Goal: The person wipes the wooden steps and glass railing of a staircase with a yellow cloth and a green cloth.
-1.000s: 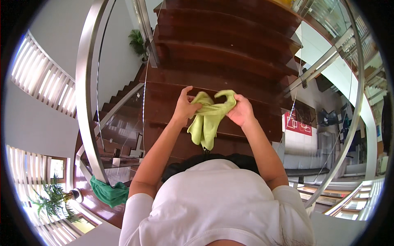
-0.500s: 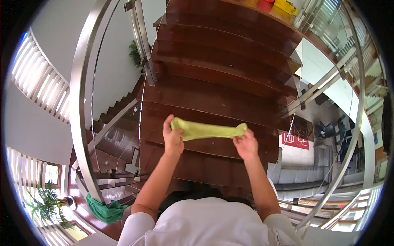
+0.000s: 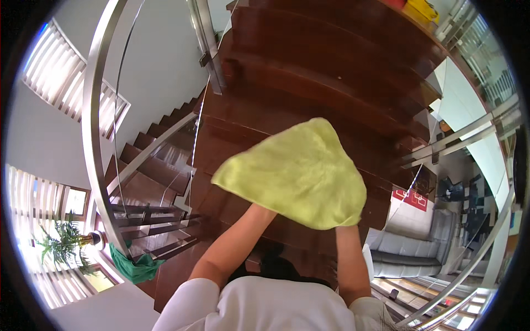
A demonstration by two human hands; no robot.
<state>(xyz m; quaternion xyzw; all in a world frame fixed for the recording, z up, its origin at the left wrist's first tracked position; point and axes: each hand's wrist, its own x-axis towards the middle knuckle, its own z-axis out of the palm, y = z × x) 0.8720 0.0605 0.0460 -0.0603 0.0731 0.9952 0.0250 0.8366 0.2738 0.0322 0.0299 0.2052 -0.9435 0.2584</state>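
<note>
A yellow-green cloth (image 3: 298, 174) is spread out in the air above the dark wooden steps, its far corner flared upward. From below, my left hand (image 3: 264, 213) reaches behind its near edge, and the cloth covers the fingers. My right hand (image 3: 346, 231) is at the near right corner, also mostly hidden by the fabric. Both hands are holding the cloth up, though the exact grip cannot be seen.
Polished brown stairs (image 3: 320, 71) rise ahead. A curved metal handrail (image 3: 91, 121) runs on the left, with a green cloth (image 3: 134, 266) hanging at its lower end. At right, beyond the railing, a grey sofa (image 3: 408, 248) stands on a lower floor. Something yellow (image 3: 422, 11) lies at the top.
The cloth has gone from a narrow bundle stretched between both hands to a wide, open sheet that covers them. My hands have shifted, the left one to the right and closer in. The view has turned slightly.
</note>
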